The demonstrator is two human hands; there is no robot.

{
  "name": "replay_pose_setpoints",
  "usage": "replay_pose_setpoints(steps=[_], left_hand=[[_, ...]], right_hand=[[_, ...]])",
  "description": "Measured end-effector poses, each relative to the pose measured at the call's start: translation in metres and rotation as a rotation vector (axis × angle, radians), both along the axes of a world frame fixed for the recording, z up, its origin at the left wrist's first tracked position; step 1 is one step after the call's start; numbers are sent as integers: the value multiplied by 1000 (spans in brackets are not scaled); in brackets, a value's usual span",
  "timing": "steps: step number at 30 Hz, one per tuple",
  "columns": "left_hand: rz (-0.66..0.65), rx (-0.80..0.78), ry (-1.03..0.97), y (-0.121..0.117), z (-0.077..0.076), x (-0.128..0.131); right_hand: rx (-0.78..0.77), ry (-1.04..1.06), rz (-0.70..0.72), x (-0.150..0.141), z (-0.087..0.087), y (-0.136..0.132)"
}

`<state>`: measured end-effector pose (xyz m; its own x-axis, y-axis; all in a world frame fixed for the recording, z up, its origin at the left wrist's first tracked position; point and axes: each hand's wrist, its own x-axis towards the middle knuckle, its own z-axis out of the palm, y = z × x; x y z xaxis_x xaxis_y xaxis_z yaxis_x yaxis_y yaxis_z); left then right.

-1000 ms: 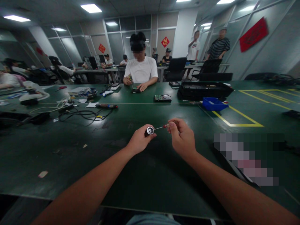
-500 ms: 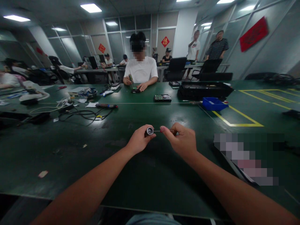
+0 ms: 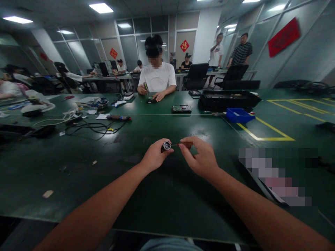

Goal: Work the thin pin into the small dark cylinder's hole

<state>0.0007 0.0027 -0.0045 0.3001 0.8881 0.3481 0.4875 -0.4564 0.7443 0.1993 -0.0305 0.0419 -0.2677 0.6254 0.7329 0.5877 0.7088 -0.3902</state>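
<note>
My left hand [image 3: 155,157] is closed around a small black cylinder with a shiny round end [image 3: 166,145], held just above the green table [image 3: 110,181]. My right hand [image 3: 200,156] pinches a thin screwdriver [image 3: 175,144] between thumb and fingers. The metal tip points left and meets the cylinder's shiny end. Most of the screwdriver's handle is hidden inside my fingers. Both hands hover close together at the middle of the table.
A person in a white shirt [image 3: 157,78] works across the table on a small device [image 3: 151,101]. A circuit board [image 3: 181,109], a black case [image 3: 228,100], a blue tray [image 3: 239,115] and tangled cables [image 3: 91,126] lie farther off. Other people sit and stand behind.
My right hand slid left along the screwdriver toward the cylinder, and its fingers now cover the red handle that showed a second ago. The left hand stayed in place.
</note>
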Motion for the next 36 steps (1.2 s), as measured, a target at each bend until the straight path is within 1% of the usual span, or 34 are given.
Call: replay_pose_setpoints(steps=[3, 6, 8, 11, 15, 18, 21, 22, 23, 25, 29, 32, 36], left_hand=[[5, 4, 14, -1, 2, 0], [10, 5, 31, -2, 4, 1], [15, 1, 35, -2, 4, 2], [21, -19, 22, -2, 3, 2], [11, 3, 12, -2, 3, 2], [-13, 45, 33, -3, 7, 3], [-31, 40, 41, -5, 10, 4], [-32, 32, 41, -5, 11, 5], [-32, 24, 40, -6, 11, 5], [-29, 10, 37, -6, 11, 5], [-13, -2, 42, -7, 12, 5], [-9, -7, 41, -7, 12, 6], [-10, -6, 36, -7, 10, 5]], right_hand=[[-49, -36, 76, 0, 2, -1], [-107, -41, 48, 0, 1, -2], [-133, 9, 2, 0, -1, -1], [-221, 184, -12, -1, -6, 1], [-371, 474, 75, -3, -10, 8], [-463, 644, 100, -3, -11, 16], [-603, 810, 131, -1, -14, 24], [-629, 850, 136, 0, -15, 26], [-631, 870, 132, 0, -15, 26], [-565, 849, 95, 0, -16, 25], [-403, 649, 16, -3, -14, 17], [-339, 505, -21, -4, -13, 11], [-280, 394, -47, -4, -10, 7]])
